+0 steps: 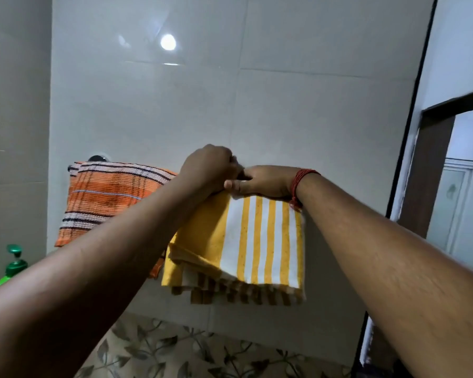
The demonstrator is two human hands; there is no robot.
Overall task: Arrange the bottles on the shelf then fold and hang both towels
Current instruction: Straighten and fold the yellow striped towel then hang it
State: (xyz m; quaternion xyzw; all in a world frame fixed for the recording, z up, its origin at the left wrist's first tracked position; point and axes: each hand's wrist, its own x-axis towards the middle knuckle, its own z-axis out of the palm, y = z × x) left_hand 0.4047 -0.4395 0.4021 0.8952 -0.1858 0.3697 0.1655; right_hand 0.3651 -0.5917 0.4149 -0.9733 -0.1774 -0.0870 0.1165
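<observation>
A folded yellow and white striped towel [254, 241] hangs down the tiled wall, its top edge under both my hands. My left hand [210, 167] has curled fingers gripping the towel's top at the rail. My right hand [260, 181], with a red thread band at the wrist, lies over the top edge with the thumb pinching the cloth. To the left, a folded orange striped towel [104, 195] hangs over the rail, whose wall mount [98, 158] shows above it. A green pump bottle [13, 264] stands low at the far left.
Grey glossy wall tiles [257, 105] fill the background. A dark door frame [410, 148] runs down the right side with a doorway beyond. Leaf-patterned tiles [175, 350] lie along the bottom.
</observation>
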